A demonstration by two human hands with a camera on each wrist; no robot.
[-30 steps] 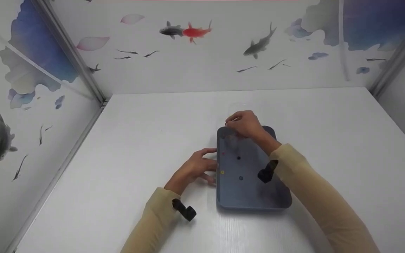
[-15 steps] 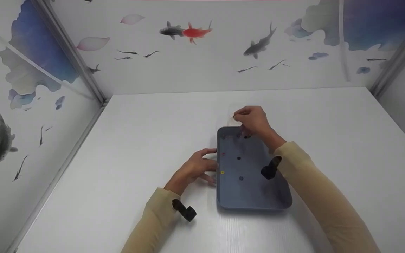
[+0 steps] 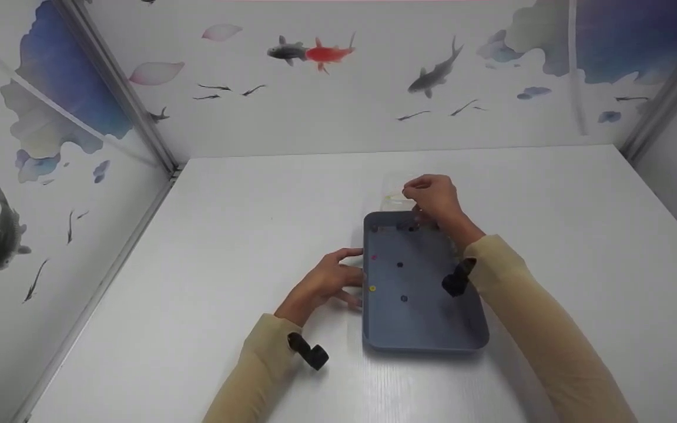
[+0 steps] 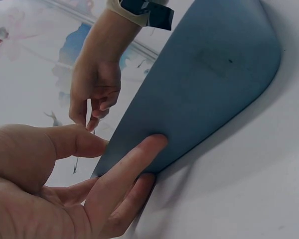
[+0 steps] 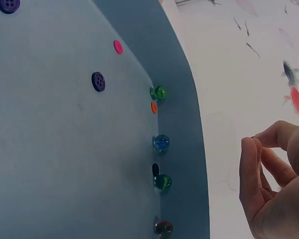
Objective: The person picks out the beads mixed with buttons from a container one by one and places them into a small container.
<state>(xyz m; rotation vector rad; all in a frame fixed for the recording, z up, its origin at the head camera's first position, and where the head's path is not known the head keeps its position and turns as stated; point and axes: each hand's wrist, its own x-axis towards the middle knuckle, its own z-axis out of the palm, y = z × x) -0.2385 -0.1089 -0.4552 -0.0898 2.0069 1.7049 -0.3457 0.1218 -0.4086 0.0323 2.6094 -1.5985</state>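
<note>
A blue-grey tray [image 3: 424, 329] lies on the table. My left hand [image 3: 327, 279] rests its spread, fairly straight fingers against the tray's left outer wall; in the left wrist view a fingertip [image 4: 158, 142] presses that wall. Beyond the far rim, my right hand [image 3: 437, 197] pinches a small dark piece [image 5: 253, 137] between thumb and index finger, mostly hidden by the fingertips. Inside the tray are a pink button [image 5: 118, 47], a purple button [image 5: 98, 81], an orange button [image 5: 154, 107] and a yellow button [image 3: 372, 288]. A green marble [image 5: 160, 92] and a blue marble [image 5: 161, 143] sit along the far wall.
Just past the tray's far rim stands a see-through container [image 3: 394, 200], partly behind the right hand. The white table [image 3: 268, 235] meets a wall [image 3: 338, 111] printed with fish at the back. Black wrist cameras hang from both sleeves.
My right hand has moved right and slightly away, from over the tray's far left corner to beyond its far rim, still pinching the small piece. The left hand and tray have stayed put.
</note>
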